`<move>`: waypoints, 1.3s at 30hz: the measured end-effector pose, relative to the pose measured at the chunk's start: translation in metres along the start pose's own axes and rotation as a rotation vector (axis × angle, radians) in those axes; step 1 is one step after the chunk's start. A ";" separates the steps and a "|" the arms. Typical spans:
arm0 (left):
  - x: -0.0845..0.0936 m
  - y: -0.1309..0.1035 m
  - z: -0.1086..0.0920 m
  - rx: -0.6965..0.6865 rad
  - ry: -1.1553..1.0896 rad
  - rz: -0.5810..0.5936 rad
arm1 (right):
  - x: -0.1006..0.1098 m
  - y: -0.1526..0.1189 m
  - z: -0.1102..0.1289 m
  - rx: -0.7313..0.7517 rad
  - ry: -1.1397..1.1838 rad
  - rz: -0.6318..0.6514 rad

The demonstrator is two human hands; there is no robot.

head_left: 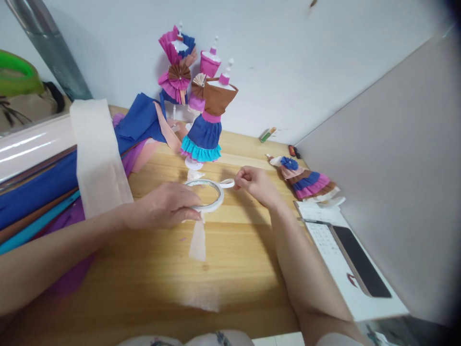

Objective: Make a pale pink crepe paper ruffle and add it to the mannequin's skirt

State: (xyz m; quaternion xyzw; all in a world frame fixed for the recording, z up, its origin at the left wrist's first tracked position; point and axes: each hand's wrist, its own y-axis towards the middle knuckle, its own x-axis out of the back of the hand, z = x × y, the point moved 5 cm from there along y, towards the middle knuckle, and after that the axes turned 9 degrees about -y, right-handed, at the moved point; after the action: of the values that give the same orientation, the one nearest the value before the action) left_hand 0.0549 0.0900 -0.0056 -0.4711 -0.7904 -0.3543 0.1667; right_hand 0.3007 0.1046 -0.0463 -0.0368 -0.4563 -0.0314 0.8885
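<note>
My left hand [175, 204] grips the left side of a roll of white tape [220, 198], thumb below and fingers above. From the roll's upper right a short loose end of tape [227, 183] runs to my right hand [254, 185], whose fingertips are pinched on it. The roll is held over the wooden table [237, 254]. A pale strip of crepe paper [198, 240] lies below the roll. Behind the hands stands a small dress form [212, 115] in a brown top and a blue skirt with a turquoise ruffle.
Two more dress forms [176, 72] stand by the wall. Folded crepe paper [99, 158] and coloured rolls lie at left, near a metal bottle [50, 48]. At right are a ruffled dress piece [306, 182], a green glue stick [268, 135] and a white box [378, 305].
</note>
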 end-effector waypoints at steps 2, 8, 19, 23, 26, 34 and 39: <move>0.007 0.000 0.010 0.154 -0.107 -0.035 | 0.017 -0.002 -0.006 0.001 -0.200 0.026; 0.014 -0.007 0.037 0.483 -0.620 -0.245 | 0.038 -0.008 -0.047 -0.186 -0.765 0.267; 0.025 -0.016 0.056 0.588 -0.901 -0.452 | 0.039 0.000 -0.078 -0.206 -0.663 0.206; 0.030 -0.015 0.051 0.573 -0.892 -0.447 | 0.036 0.003 -0.075 -0.224 -0.545 0.146; 0.032 -0.012 0.043 0.560 -0.878 -0.429 | 0.039 0.001 -0.062 -0.199 -0.401 0.113; 0.038 -0.011 0.039 0.474 -0.817 -0.501 | 0.052 -0.030 0.009 0.340 0.564 0.257; 0.041 -0.015 0.039 0.445 -0.828 -0.598 | 0.019 -0.042 0.054 0.428 0.666 0.393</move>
State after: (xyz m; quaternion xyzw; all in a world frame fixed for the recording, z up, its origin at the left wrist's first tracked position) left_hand 0.0242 0.1391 -0.0138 -0.2795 -0.9450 0.0041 -0.1701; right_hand 0.2642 0.0674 0.0022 0.0741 -0.1258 0.2230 0.9638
